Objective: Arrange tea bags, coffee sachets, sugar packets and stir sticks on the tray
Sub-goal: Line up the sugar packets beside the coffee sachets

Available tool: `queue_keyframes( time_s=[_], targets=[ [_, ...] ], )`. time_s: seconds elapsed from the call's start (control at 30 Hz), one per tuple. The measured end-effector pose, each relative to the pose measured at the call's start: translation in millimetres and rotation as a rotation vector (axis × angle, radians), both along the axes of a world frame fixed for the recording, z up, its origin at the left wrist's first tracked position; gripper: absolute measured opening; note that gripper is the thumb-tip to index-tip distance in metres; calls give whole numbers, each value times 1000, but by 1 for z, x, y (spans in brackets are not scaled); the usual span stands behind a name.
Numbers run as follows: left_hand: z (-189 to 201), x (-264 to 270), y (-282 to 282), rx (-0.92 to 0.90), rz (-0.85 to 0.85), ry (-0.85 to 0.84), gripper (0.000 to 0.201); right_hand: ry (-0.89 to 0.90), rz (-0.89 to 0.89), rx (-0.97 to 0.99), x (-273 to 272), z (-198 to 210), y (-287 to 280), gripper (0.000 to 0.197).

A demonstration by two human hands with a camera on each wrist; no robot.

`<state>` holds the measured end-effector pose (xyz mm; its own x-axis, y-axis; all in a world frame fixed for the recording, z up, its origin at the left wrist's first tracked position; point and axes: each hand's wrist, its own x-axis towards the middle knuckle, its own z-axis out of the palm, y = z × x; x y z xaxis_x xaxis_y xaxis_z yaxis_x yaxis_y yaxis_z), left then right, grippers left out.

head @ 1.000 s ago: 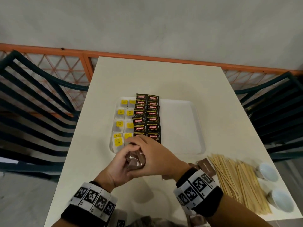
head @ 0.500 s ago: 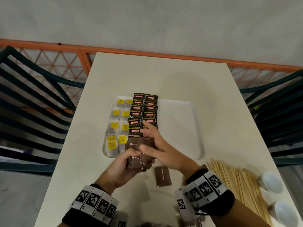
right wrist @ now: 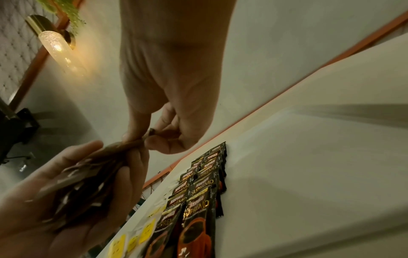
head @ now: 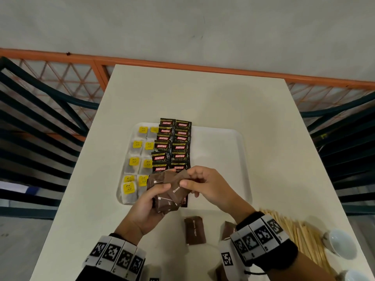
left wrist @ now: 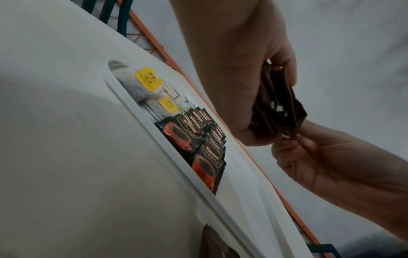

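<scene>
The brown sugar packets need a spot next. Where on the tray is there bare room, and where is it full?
Bare: the tray's right half, between the coffee sachets and its right rim. Full: the left part, tea bags along the left rim with coffee beside them. The left hand and right hand, holding sugar packets, hover over the near edge.

Left hand [head: 145, 207] cups a fanned bundle, fingers curled; right hand [head: 207, 186] pinches its top edge with thumb and forefinger.
</scene>
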<state>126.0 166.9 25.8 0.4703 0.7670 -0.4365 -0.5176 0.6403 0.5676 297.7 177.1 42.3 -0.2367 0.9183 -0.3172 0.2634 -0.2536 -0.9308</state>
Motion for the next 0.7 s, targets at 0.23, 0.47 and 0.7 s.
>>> queue_keyframes(
  time_s=[0.23, 0.47, 0.7],
  targets=[
    [-10, -3, 11, -61, 67, 57, 90, 110, 57, -95, 10, -2, 23, 13],
    [-13, -3, 27, -74, 103, 52, 92, 201, 178, -184, 13, -5, 52, 8],
    [-17, -5, 41, -64, 140, 68, 102, 174, 224, -176, 19, -11, 72, 14]
  ],
)
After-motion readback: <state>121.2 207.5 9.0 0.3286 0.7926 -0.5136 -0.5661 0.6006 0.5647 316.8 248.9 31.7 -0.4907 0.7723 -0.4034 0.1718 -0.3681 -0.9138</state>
